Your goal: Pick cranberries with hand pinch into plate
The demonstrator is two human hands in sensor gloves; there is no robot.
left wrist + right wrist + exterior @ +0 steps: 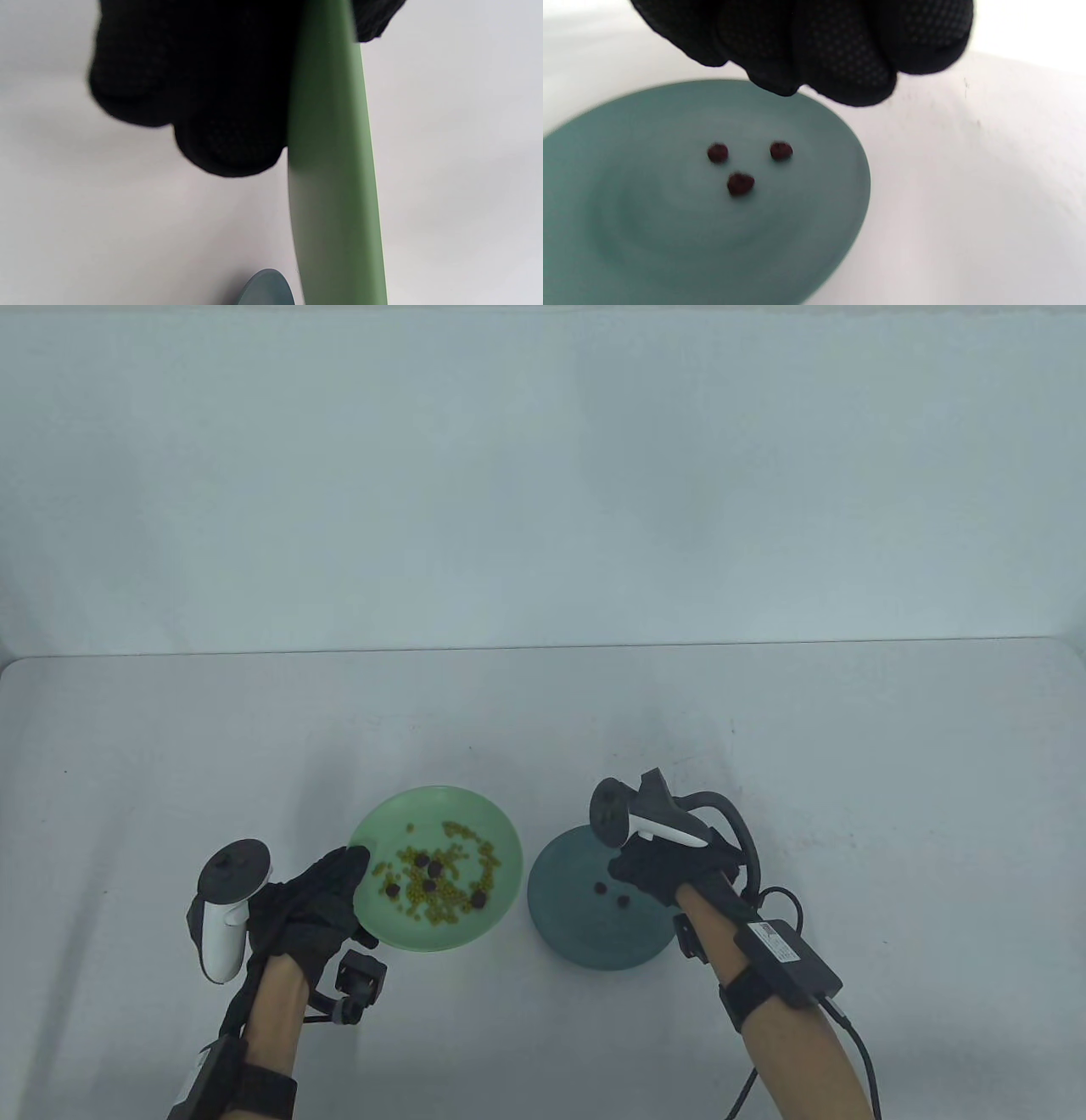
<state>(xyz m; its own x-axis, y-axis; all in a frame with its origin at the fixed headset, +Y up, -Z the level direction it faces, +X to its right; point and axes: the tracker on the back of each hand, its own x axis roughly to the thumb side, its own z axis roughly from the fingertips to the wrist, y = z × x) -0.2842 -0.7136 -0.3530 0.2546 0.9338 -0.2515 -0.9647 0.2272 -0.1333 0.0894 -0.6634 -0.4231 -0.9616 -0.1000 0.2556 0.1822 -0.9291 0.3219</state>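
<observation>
A light green plate holds several yellow-green beans mixed with several dark cranberries. My left hand grips its left rim, thumb on top. In the left wrist view the fingers lie against the plate's edge. A teal plate stands to the right with three cranberries on it; two show in the table view. My right hand hovers above the teal plate, its fingertips bunched together, with nothing visible between them.
The two plates stand close together near the table's front. The teal plate's edge shows just beside the green one. The grey table stretches back to a pale wall behind.
</observation>
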